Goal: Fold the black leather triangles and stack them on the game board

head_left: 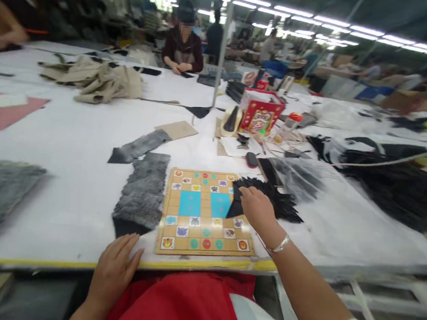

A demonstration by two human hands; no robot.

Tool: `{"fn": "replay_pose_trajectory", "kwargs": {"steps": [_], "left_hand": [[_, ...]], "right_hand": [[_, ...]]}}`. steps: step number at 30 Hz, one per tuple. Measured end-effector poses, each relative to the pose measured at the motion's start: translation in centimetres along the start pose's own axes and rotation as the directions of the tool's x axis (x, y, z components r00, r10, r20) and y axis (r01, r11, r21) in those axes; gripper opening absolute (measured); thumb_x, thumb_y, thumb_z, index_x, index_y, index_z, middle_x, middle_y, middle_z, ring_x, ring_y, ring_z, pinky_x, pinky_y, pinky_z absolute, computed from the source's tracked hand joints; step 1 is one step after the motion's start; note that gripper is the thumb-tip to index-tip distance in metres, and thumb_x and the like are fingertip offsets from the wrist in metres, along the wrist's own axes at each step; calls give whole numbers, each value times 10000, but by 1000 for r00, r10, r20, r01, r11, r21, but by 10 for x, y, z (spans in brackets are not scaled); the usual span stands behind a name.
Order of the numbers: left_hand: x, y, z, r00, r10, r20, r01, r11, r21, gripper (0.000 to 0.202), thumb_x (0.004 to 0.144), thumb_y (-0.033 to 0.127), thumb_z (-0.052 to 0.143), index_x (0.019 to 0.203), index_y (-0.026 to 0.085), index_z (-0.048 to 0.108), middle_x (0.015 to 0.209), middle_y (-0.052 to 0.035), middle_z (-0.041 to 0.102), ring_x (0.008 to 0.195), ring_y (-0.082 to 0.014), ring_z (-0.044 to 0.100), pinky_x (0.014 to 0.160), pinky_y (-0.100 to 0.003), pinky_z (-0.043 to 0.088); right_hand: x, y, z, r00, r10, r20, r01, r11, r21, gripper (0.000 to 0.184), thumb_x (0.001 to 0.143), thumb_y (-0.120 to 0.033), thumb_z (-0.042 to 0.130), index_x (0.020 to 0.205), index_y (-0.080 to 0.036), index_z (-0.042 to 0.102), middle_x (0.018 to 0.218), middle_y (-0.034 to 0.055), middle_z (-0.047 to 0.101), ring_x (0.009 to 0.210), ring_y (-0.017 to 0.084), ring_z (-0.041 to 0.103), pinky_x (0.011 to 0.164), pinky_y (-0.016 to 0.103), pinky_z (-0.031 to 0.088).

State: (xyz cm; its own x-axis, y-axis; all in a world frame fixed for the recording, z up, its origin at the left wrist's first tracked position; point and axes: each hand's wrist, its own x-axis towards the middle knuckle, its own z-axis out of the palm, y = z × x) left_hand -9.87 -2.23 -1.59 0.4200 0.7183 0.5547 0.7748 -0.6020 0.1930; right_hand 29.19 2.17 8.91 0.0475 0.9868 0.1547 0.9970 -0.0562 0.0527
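Observation:
My right hand [257,208] is closed on a flat black piece [235,209] at the right edge of a printed game board [205,213] with animal pictures and two blue squares. Under and beside that hand lies a fanned stack of pointed black pieces [286,203]. At the table's front edge my left hand [117,261] rests with its fingers stretched out and thumb apart, holding nothing. Just beyond its fingertips is a grey fuzzy strip [141,191] with a black end, lying along the board's left side.
More grey material [2,201] lies at far left. Behind the board stand a red box [261,112], a glue-stained holder [231,121] and a phone [270,171]. Black scraps [391,180] heap at right. Across the table, a person [184,43] works near beige pieces [97,80].

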Motion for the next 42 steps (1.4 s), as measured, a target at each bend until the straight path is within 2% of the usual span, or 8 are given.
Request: {"fn": "replay_pose_trajectory", "kwargs": {"steps": [7,14,19,27,33,36,39,42], "left_hand": [[6,-25,-13,965,-231,122,198,953,231,151,906,232,486,950,174,619,932,-78,636,867,-223,564,756,-379,491],[13,-24,-18,964,-253,88,245,965,88,181,918,169,428,860,165,599,864,-60,608,813,-188,537,752,-337,479],[2,-25,-21,949,-295,-107,292,955,-46,148,907,195,464,945,159,602,935,-73,622,917,-185,545,845,-339,464],[22,-19,-12,944,-287,163,250,944,214,325,878,429,521,1058,173,608,1071,-94,621,951,-242,529,791,-393,406],[34,-20,-18,938,-272,217,213,942,261,304,874,458,520,963,186,625,1008,-70,631,891,-231,527,767,-379,376],[26,-18,-18,951,-276,141,243,946,217,337,877,452,517,1043,177,617,1062,-80,631,934,-238,541,786,-376,394],[19,-10,-19,970,-242,4,240,963,119,336,886,403,510,1112,173,601,1086,-95,627,996,-241,548,848,-381,406],[26,9,-16,988,-151,-33,152,988,16,240,881,311,525,1067,193,621,1055,-75,649,981,-227,560,878,-383,404]], "right_hand": [[-16,-177,33,745,-663,-74,652,700,292,172,928,-242,466,989,-189,617,915,58,610,844,188,517,734,303,355],[-12,-256,46,622,-782,-46,772,603,203,115,917,-190,468,914,-164,580,873,68,581,816,209,492,703,326,341],[1,-254,50,719,-694,-27,650,659,377,237,961,-247,383,869,-187,594,839,46,591,791,172,513,727,281,361],[16,-246,41,895,-439,-80,333,537,775,257,912,-293,421,726,-185,561,709,4,551,691,134,504,654,234,384],[43,-158,11,935,121,-333,216,549,807,275,913,-363,439,726,-188,539,645,-17,526,629,133,491,605,251,389],[26,-107,2,848,-132,-512,417,763,494,181,905,-284,477,869,-181,620,861,58,635,827,174,557,765,309,409],[-10,-79,10,806,-556,-204,592,749,299,196,899,-299,512,992,-192,646,938,76,665,887,195,568,804,335,396],[-35,-71,22,804,-595,0,557,753,349,324,871,-426,557,1062,-176,631,942,85,663,888,208,567,790,336,401]]}}
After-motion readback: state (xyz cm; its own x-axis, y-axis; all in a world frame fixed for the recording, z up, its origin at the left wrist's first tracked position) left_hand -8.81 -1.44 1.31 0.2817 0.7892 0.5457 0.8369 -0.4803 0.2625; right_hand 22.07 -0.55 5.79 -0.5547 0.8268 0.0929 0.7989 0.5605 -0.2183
